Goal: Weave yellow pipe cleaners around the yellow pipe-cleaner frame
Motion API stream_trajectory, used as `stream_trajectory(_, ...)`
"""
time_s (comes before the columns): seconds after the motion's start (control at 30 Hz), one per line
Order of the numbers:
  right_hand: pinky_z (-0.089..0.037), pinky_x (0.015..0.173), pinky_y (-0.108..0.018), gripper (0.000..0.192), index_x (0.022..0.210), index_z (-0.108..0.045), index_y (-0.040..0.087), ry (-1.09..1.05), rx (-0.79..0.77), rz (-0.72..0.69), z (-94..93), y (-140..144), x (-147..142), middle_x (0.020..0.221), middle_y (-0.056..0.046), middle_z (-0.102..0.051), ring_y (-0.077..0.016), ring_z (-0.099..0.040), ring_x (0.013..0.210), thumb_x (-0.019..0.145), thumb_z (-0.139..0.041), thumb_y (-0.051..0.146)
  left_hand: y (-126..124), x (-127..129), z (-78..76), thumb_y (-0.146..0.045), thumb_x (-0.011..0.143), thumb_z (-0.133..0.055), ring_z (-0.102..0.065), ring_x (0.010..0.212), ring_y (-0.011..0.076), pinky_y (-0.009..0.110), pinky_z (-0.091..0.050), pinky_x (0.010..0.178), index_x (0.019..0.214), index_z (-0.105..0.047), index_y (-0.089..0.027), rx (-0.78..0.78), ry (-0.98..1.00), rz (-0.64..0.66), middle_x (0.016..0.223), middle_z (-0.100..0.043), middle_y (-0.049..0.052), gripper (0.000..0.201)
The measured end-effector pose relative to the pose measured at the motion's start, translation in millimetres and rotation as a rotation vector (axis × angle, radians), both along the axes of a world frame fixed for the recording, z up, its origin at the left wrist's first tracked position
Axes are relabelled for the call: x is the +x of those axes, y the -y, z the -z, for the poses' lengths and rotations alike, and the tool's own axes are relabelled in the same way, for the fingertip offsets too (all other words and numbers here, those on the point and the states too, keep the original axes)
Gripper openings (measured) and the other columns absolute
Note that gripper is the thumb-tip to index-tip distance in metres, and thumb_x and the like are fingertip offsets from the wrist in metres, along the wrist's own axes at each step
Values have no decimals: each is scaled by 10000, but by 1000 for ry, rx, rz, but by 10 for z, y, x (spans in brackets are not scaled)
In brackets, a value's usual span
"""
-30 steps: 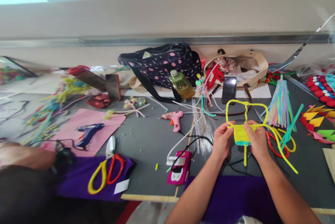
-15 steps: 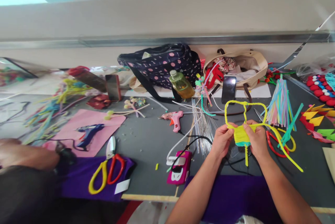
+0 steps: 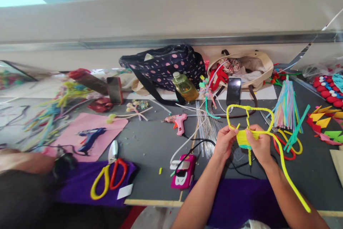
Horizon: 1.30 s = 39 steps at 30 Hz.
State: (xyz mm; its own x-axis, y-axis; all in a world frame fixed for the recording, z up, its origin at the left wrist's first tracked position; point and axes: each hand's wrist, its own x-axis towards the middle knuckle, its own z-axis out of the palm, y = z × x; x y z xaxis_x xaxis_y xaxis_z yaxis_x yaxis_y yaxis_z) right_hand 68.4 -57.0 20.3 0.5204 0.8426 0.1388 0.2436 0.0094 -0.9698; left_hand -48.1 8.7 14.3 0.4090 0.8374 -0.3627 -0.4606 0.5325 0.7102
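Pinching a yellow pipe-cleaner piece (image 3: 243, 138), left grip (image 3: 225, 140) and right grip (image 3: 259, 144) closed, forearms (image 3: 203, 186) angled inward

Light falls soft and even, the black phone (image 3: 233, 93) catches glare, and the left edge blurs.

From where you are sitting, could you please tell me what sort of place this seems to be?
It looks like a shared craft workspace, perhaps a workshop or classroom: a pink glue gun, a bundle of pastel fuzzy stems and yellow-and-red-handled scissors lie on the table.
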Motion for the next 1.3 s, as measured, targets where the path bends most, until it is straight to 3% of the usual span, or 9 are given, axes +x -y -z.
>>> stream_trajectory(0.17, -439, 573, -229, 201, 775, -597, 202, 112, 36, -1, -2, 6, -28, 683, 10, -591, -128, -528, 599, 847, -553, 385, 17, 15, -5, -221, 571, -820, -507, 504, 72, 207, -419, 546, 651, -607, -153, 19, 9, -28, 572, -567, -43, 237)
stream_trajectory(0.37, -401, 518, -214, 225, 769, -595, 200, 50, -3, -11, 15, -4, -43, 632, 27, -555, -115, -495, 552, 843, -568, 410, 22, 16, -9, -171, 566, -798, -480, 493, 60, 191, -386, 527, 685, -610, -174, 28, 47, -78, 564, -545, -64, 222)
stream_trajectory(0.67, -403, 490, -219, 269, 780, -606, 197, -68, -24, 41, 6, -6, 4, 594, 30, -548, -123, -489, 519, 806, -600, 464, 9, -18, -15, -220, 575, -817, -579, 595, 115, 248, -444, 626, 776, -726, -145, 91, -22, 35, 693, -667, 19, 233)
stream_trajectory(0.93, -414, 522, -230, 253, 762, -600, 200, 19, 20, 46, 8, -2, 22, 631, 17, -567, -124, -503, 558, 832, -580, 442, -17, -62, -26, -249, 623, -809, -596, 655, 135, 249, -456, 664, 803, -753, -140, 217, -106, 117, 728, -691, 48, 218)
stream_trajectory(1.3, -409, 490, -231, 258, 773, -604, 199, 3, 7, 48, 17, -7, 39, 607, 18, -562, -125, -493, 533, 821, -585, 452, -8, -59, -85, -312, 622, -821, -605, 648, 145, 251, -468, 650, 784, -761, -146, 179, -84, 143, 723, -695, 57, 240)
